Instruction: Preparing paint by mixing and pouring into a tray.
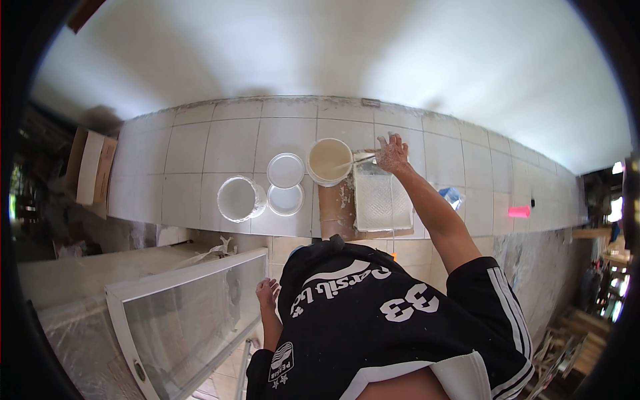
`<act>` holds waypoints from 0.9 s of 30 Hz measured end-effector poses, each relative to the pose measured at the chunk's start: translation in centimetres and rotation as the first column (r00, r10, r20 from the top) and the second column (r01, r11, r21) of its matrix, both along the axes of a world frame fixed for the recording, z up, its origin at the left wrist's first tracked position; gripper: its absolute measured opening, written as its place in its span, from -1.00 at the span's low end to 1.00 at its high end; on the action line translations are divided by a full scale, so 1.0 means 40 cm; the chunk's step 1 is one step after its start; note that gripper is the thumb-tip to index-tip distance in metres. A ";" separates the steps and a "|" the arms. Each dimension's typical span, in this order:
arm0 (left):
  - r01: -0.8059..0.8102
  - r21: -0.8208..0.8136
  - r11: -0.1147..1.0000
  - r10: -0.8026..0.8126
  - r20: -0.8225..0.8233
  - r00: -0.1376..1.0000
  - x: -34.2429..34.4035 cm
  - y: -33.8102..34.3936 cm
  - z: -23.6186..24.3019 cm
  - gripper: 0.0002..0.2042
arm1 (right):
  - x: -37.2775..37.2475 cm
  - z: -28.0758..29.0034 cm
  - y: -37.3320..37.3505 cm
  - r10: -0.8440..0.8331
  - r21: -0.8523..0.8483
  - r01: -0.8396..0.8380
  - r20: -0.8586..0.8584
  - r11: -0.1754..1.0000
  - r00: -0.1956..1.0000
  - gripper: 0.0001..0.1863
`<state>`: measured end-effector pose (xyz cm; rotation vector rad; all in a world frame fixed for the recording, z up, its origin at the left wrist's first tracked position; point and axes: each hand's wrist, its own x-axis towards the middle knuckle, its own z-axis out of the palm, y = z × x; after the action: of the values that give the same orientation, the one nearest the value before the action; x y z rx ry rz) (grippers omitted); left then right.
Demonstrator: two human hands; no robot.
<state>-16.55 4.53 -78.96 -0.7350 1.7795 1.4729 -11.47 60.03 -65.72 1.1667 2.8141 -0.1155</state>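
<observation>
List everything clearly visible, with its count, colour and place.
Bucket of cream liquid: one, white, centre
Stick: one, greyish, in bucket
Paint tray: one, white, beside bucket
Cardboard sheet: one, brown, under tray
Round lids: two, white, left of bucket
Second bucket: one, white, left of lids
Crumpled plastic: one, blue, right of tray
Cylinder: one, pink, farther right
Cardboard box: one, brown, far left
Framed pane: one, white-edged, lower left
Floor tiles: many, pale, underneath
Wall: one, white, top
Jersey: one, black, below
Left hand: one, beside pane
Right hand: one, at stick
</observation>
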 end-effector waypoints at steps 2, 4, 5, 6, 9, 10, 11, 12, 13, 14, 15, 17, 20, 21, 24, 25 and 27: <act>0.018 -0.031 0.999 -0.018 -0.007 1.000 0.009 0.008 0.016 -0.75 | -0.034 -0.017 0.023 -0.069 -0.038 0.081 0.248 0.996 0.966 -0.38; 0.009 -0.025 1.000 -0.009 -0.020 1.000 0.044 -0.048 -0.015 -0.74 | -0.087 0.003 -0.009 -0.011 -0.121 0.063 0.394 0.991 0.919 -0.40; 0.030 -0.019 0.999 -0.031 -0.032 0.999 0.063 -0.081 -0.040 -0.73 | -0.106 0.007 -0.029 0.029 -0.195 0.087 0.528 0.977 0.848 -0.41; 0.032 -0.018 0.999 -0.032 -0.028 0.999 0.066 -0.077 -0.038 -0.73 | -0.099 -0.021 -0.028 0.027 -0.193 0.090 0.532 0.977 0.846 -0.41; 0.007 -0.062 0.998 -0.001 0.083 0.997 0.073 -0.075 -0.003 -0.72 | -0.077 -0.104 -0.033 0.014 -0.307 0.183 0.542 0.934 0.840 -0.44; 0.021 -0.096 0.995 -0.010 0.113 0.994 0.080 -0.083 0.003 -0.71 | -0.088 -0.080 -0.058 0.114 -0.349 0.117 0.575 0.930 0.810 -0.56; 0.039 -0.130 0.991 -0.020 0.142 0.990 0.086 -0.092 0.008 -0.71 | -0.095 -0.071 -0.076 0.211 -0.394 0.056 0.601 0.917 0.771 -0.65; 0.051 -0.137 0.989 -0.030 0.147 0.989 0.077 -0.090 0.016 -0.71 | -0.086 -0.075 -0.077 0.320 -0.433 -0.082 0.514 0.898 0.796 -0.75; 0.083 -0.148 0.985 -0.061 0.144 0.988 0.064 -0.088 0.024 -0.71 | -0.089 -0.082 -0.081 0.314 -0.439 -0.069 0.515 0.896 0.798 -0.75; 0.115 -0.160 0.980 -0.093 0.141 0.986 0.050 -0.085 0.031 -0.71 | -0.103 -0.091 -0.084 0.381 -0.502 -0.134 0.429 0.854 0.819 -0.74; 0.130 -0.169 0.977 -0.107 0.141 0.984 0.038 -0.084 0.029 -0.71 | -0.110 -0.096 -0.079 0.439 -0.555 -0.203 0.333 0.806 0.835 -0.73; -0.049 -0.096 0.994 0.064 0.154 0.986 -0.002 -0.068 0.024 -0.71 | -0.114 -0.128 -0.040 0.383 -0.546 -0.187 0.270 0.816 0.883 -0.72; -0.061 -0.073 0.995 0.065 0.057 0.996 -0.043 -0.029 0.047 -0.72 | -0.143 -0.057 -0.031 0.338 -0.500 -0.207 0.187 0.841 0.922 -0.73; -0.061 -0.071 0.996 0.063 0.023 0.998 -0.055 -0.007 0.068 -0.73 | -0.148 -0.010 -0.032 0.228 -0.444 -0.157 0.112 0.882 0.967 -0.74; -0.055 -0.030 0.998 0.054 -0.056 0.997 -0.080 0.047 0.093 -0.74 | -0.157 -0.045 0.032 0.165 -0.407 -0.055 0.240 0.912 0.957 -0.66; -0.047 -0.039 0.998 0.044 -0.063 0.997 -0.072 0.050 0.094 -0.74 | -0.164 -0.071 0.029 0.152 -0.352 -0.083 0.171 0.932 0.973 -0.72; -0.042 0.002 0.999 0.042 -0.034 0.999 -0.047 0.059 0.086 -0.75 | -0.176 -0.129 0.000 0.134 -0.299 -0.100 0.095 0.949 0.986 -0.78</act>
<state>-18.44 6.88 -75.51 -0.7549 1.7983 1.5226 -18.50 60.02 -70.90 0.9080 2.6414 -0.4278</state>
